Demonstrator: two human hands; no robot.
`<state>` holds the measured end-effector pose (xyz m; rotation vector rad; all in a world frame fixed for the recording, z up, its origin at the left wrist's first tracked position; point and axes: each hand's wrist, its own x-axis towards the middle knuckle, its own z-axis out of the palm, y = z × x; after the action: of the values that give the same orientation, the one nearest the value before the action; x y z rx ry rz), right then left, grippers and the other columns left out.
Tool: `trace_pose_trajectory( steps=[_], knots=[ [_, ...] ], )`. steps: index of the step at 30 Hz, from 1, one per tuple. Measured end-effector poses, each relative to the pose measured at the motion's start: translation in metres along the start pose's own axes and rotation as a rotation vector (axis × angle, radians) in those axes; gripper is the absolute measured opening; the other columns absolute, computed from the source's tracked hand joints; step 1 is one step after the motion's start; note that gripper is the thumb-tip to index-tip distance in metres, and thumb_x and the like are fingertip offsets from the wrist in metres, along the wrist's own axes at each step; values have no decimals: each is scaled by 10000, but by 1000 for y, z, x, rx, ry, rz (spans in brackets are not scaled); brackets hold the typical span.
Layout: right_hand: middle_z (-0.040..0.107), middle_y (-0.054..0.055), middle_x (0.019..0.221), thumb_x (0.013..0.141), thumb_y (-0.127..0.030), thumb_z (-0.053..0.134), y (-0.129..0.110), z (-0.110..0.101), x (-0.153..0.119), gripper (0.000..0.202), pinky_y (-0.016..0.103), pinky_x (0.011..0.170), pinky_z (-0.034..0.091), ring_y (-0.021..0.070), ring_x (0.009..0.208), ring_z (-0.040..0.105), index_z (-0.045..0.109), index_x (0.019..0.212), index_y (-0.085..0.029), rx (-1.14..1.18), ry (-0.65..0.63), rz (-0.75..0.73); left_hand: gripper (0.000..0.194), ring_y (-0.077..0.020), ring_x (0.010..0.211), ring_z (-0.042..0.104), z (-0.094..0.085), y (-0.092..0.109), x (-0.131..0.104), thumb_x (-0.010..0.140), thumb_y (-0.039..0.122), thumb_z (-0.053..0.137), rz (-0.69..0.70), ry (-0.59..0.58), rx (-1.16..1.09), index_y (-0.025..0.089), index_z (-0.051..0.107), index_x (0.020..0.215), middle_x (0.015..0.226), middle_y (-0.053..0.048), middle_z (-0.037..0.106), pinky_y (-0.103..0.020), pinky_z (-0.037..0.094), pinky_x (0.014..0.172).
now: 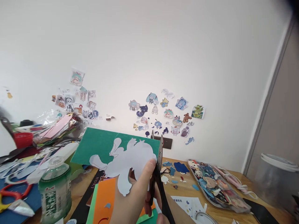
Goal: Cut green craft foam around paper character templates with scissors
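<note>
So the left hand (134, 194) is pinching the lower edge of a green sheet (100, 144) with a white cut-out shape (127, 163) stuck on it, thumb pressed flat on the white part, holding it up tilted above the desk. Just right of it the right hand (161, 207) is mostly out of frame but closed round black scissors (160, 174), blades pointing up along the sheet's right edge. Around that: orange paper (105, 199) underneath, a green bottle (54, 189) left, red-handled scissors (15, 193) far left, stickers (163, 115) on the wall.
</note>
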<state>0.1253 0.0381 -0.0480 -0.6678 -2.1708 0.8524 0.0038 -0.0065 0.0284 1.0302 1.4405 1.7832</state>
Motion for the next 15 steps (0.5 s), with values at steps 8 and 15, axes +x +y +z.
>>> trace_pose_trajectory(
  steps=[8, 15],
  knots=[
    [474, 20, 711, 664, -928, 205, -11, -7, 6, 767, 282, 572, 393, 153, 638, 472, 420, 764, -198, -52, -67, 83, 191, -230, 677, 680, -3, -3, 5, 673, 400, 665, 63, 10, -44, 228, 612, 610, 652, -9, 695, -303, 575, 607],
    [476, 23, 708, 611, -959, 195, -11, -8, 6, 791, 293, 597, 419, 173, 666, 492, 389, 773, -210, -55, -92, 113, 289, -207, 596, 666, -11, 1, 10, 661, 283, 729, 75, -41, 29, 230, 482, 521, 489, 36, 586, -286, 583, 604]
  ],
)
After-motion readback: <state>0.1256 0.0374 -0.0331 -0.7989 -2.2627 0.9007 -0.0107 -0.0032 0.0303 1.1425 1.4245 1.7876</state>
